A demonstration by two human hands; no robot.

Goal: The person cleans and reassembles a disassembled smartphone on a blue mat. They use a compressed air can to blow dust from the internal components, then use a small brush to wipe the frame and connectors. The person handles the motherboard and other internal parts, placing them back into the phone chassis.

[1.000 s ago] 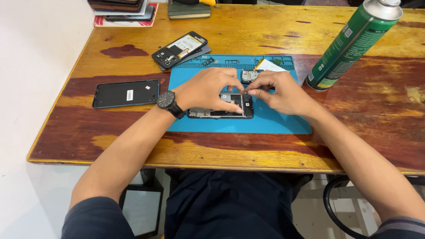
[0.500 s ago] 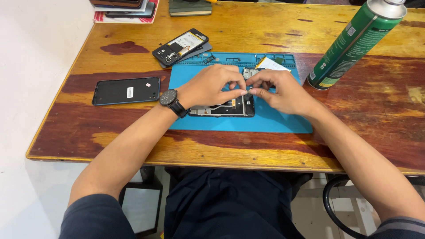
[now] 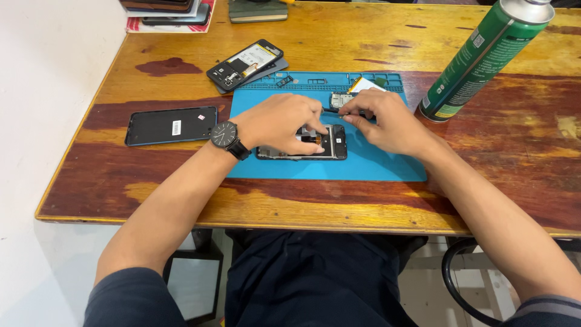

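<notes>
on a wooden table [image 3: 363, 36] with 3 phones, left hand [image 3: 284, 124] and right hand [image 3: 387, 124] pinch 1 opened phone [image 3: 330, 145].

glossy wooden table [image 3: 339, 36], matt rubbery mat [image 3: 387, 166]

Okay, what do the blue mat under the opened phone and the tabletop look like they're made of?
The blue mat looks like matte silicone or rubber: flat, non-glare, with moulded compartments along its far edge. The tabletop looks like varnished wood: visible grain, glossy sheen, dark reddish stains. Both hands work on the opened phone.
</notes>
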